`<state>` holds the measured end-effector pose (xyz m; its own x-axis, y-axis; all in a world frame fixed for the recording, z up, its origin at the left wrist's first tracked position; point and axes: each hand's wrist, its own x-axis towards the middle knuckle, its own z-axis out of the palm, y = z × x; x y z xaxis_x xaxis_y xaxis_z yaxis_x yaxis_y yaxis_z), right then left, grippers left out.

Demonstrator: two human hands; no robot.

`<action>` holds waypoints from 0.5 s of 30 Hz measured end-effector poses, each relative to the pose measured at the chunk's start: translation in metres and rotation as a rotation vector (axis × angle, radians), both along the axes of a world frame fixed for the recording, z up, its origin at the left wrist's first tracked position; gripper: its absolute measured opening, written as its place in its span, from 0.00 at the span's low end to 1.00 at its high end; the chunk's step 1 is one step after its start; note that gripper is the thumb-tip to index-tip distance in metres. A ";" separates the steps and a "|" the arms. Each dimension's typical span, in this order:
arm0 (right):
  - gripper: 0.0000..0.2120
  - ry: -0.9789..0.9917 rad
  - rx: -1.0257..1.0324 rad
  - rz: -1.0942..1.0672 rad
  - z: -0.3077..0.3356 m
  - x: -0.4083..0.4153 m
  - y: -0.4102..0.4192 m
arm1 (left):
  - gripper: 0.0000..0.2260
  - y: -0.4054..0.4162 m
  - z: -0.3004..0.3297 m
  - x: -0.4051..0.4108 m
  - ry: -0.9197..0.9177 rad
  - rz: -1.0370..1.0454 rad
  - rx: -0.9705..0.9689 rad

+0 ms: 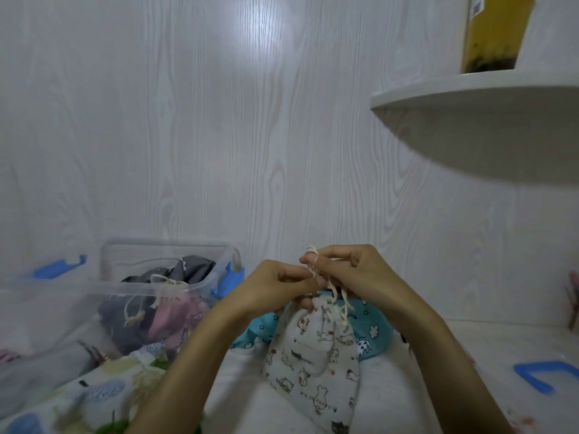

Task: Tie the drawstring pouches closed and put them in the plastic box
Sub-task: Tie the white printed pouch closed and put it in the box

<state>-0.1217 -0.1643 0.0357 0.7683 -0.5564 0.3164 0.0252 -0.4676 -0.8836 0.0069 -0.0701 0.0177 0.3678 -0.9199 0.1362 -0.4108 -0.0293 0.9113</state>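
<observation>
Pinching cream drawstring | both hands' fingers clamped on it | cat-print pouch hanging below

Both forearms bare to frame edge, no sleeves. Left hand, right hand: short, unpainted nails.

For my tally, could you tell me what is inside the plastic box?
The plastic box holds a grey pouch and a pink pouch, drawstrings knotted. Anything beneath them is covered.

Plastic box open-topped — shelf overhead
</observation>
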 end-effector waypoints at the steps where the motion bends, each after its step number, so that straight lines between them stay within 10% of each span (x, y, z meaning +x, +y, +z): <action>1: 0.09 -0.008 0.006 -0.014 0.000 0.000 0.000 | 0.08 -0.001 -0.001 0.001 0.023 0.021 -0.011; 11: 0.09 -0.079 0.120 -0.192 -0.004 0.003 -0.004 | 0.07 -0.001 -0.004 0.006 0.027 -0.051 0.028; 15: 0.21 0.325 -0.018 -0.210 0.001 -0.008 -0.007 | 0.11 -0.006 -0.008 0.013 0.137 0.113 -0.068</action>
